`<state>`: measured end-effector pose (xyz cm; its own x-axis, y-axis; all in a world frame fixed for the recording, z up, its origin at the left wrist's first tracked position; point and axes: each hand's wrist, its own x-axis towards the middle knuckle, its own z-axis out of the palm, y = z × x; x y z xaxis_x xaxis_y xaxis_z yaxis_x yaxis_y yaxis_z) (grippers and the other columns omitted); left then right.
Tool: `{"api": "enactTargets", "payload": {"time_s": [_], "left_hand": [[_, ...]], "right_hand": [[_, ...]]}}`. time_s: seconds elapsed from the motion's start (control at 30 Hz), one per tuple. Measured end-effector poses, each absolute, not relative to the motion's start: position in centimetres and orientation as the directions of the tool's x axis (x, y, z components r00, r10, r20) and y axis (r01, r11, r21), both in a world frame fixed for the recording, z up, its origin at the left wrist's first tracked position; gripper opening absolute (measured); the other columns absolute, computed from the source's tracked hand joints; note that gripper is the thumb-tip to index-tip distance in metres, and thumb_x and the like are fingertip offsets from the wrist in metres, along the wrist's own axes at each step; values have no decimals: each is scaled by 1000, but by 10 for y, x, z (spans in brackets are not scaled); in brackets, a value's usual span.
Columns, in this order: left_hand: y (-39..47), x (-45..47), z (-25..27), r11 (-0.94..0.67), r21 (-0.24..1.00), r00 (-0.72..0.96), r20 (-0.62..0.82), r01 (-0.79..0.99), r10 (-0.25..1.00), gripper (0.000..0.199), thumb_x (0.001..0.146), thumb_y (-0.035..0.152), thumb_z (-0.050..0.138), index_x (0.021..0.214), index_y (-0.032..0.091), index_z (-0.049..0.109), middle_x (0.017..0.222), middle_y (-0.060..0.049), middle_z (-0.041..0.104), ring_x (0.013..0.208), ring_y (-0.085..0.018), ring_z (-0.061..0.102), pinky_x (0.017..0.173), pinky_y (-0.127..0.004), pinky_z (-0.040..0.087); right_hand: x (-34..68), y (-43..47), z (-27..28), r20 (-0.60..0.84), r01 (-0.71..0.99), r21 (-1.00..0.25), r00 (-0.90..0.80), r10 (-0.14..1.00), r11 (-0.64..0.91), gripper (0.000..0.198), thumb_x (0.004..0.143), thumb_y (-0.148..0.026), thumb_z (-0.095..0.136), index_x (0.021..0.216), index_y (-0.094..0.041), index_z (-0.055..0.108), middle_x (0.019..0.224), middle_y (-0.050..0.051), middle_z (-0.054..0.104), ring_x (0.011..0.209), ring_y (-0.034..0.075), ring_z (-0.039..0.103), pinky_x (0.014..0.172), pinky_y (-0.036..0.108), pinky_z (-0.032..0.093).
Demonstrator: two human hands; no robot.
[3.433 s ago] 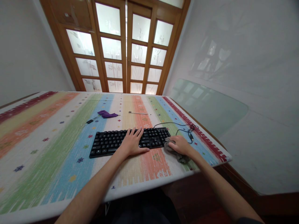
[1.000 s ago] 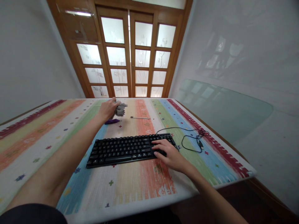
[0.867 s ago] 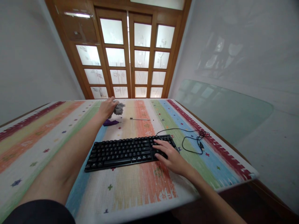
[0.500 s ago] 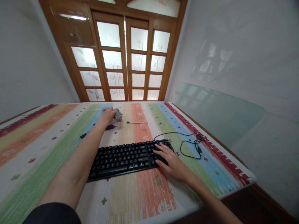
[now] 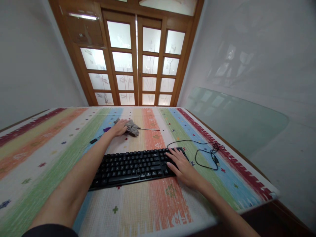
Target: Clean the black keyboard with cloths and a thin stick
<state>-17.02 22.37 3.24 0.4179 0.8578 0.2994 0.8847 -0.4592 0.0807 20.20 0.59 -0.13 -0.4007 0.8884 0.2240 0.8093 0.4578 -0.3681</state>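
My left hand point(image 5: 120, 127) is closed on a crumpled grey cloth point(image 5: 132, 128) beyond the keyboard; its fingertips are partly lost in the folds. Flat on the right end of a black keyboard point(image 5: 134, 166) lies my right hand point(image 5: 183, 166), fingers spread over the number keys. My left forearm hides the keyboard's left end. Just left of the cloth shows a bit of something purple point(image 5: 107, 129), partly behind my left hand. A thin brush-like stick point(image 5: 150, 129) lies to the cloth's right, one end against or under it.
The keyboard's black cable point(image 5: 197, 141) lies loosely bundled on the right, its USB plug point(image 5: 216, 161) near the red stripe. A small black object point(image 5: 93, 141) is left of my forearm. A striped tablecloth point(image 5: 138, 210) covers the table. Walls flank it; wooden glazed doors point(image 5: 138, 62) stand behind.
My left hand has brought the grey cloth nearer and slightly right, towards the stick. More of the small black object shows. My right hand stays on the keyboard; the view has shifted slightly.
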Motion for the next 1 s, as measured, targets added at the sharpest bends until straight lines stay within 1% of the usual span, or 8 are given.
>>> {"api": "enactTargets", "payload": {"time_s": [0.13, 0.23, 0.33, 0.57, 0.7, 0.8, 0.9, 1.0], "left_hand": [[203, -188, 49, -403, 79, 360, 321, 912, 876, 49, 92, 32, 35, 128, 9, 60, 141, -18, 57, 136, -28, 47, 115, -46, 34], [178, -199, 59, -397, 84, 348, 338, 914, 874, 47, 94, 36, 36, 124, 11, 62, 140, -18, 58, 134, -29, 49, 115, -45, 35], [144, -207, 66, -420, 133, 348, 370, 898, 862, 48, 95, 43, 38, 122, 14, 65, 139, -17, 59, 132, -31, 51, 115, -49, 36], [44, -202, 45, -398, 229, 298, 373, 888, 879, 59, 99, 56, 31, 130, 16, 60, 140, -13, 59, 133, -27, 52, 116, -45, 36], [3, -175, 16, -383, 167, 314, 331, 908, 890, 62, 101, 57, 28, 141, 16, 52, 149, -13, 52, 139, -28, 46, 118, -48, 34], [-11, -154, -2, -424, 85, 383, 301, 902, 874, 63, 101, 57, 29, 147, 16, 47, 154, -12, 46, 145, -30, 37, 120, -53, 27], [-16, -143, -10, -468, 15, 442, 300, 884, 845, 66, 101, 58, 30, 150, 15, 43, 156, -12, 41, 148, -31, 32, 122, -54, 23], [-16, -143, -11, -480, -3, 458, 307, 877, 834, 67, 101, 58, 30, 152, 15, 41, 157, -13, 40, 147, -30, 33, 122, -53, 23]], "right_hand": [[202, 13, -4, 234, 823, -329, -405, 884, 464, 55, 103, -51, 35, 145, -21, 52, 159, 10, 37, 150, 31, 27, 121, 60, 22], [202, 16, -7, 269, 824, -306, -405, 874, 477, 53, 102, -50, 36, 145, -22, 52, 158, 11, 39, 149, 31, 29, 120, 62, 23], [205, 19, -9, 265, 833, -286, -406, 875, 473, 54, 103, -50, 35, 146, -22, 51, 158, 11, 39, 149, 32, 29, 120, 62, 23], [210, 22, -13, 279, 841, -239, -420, 864, 486, 56, 102, -53, 33, 148, -24, 49, 158, 11, 39, 149, 32, 29, 120, 61, 23], [203, 22, -13, 291, 849, -183, -434, 852, 495, 59, 102, -54, 33, 151, -24, 44, 159, 11, 39, 149, 33, 29, 119, 62, 24], [198, 20, -12, 291, 854, -140, -449, 845, 502, 59, 102, -52, 33, 151, -23, 44, 159, 11, 39, 149, 34, 29, 120, 61, 22], [197, 19, -13, 286, 858, -131, -446, 848, 496, 59, 102, -52, 32, 151, -21, 44, 158, 12, 39, 148, 34, 29, 120, 60, 20], [197, 19, -15, 294, 862, -133, -436, 851, 488, 59, 102, -52, 33, 151, -21, 44, 158, 12, 40, 148, 34, 30, 120, 60, 20]]}}
